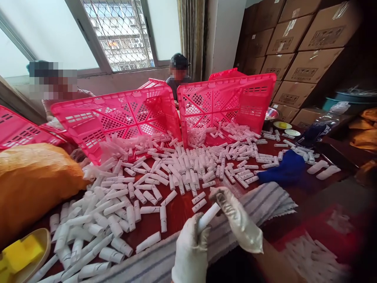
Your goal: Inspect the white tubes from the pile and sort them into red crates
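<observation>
your gloved left hand [193, 245] and right hand [232, 214] are closing around one white plastic tube [208, 217], above the grey striped cloth [235, 220].

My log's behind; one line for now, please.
left hand: gripping tube | right hand: at tube's far end | towel: beneath hands | loose tubes: ahead

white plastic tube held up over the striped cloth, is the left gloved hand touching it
Touching: the head view shows the white-gloved left hand closed around the lower end of the white plastic tube.
</observation>
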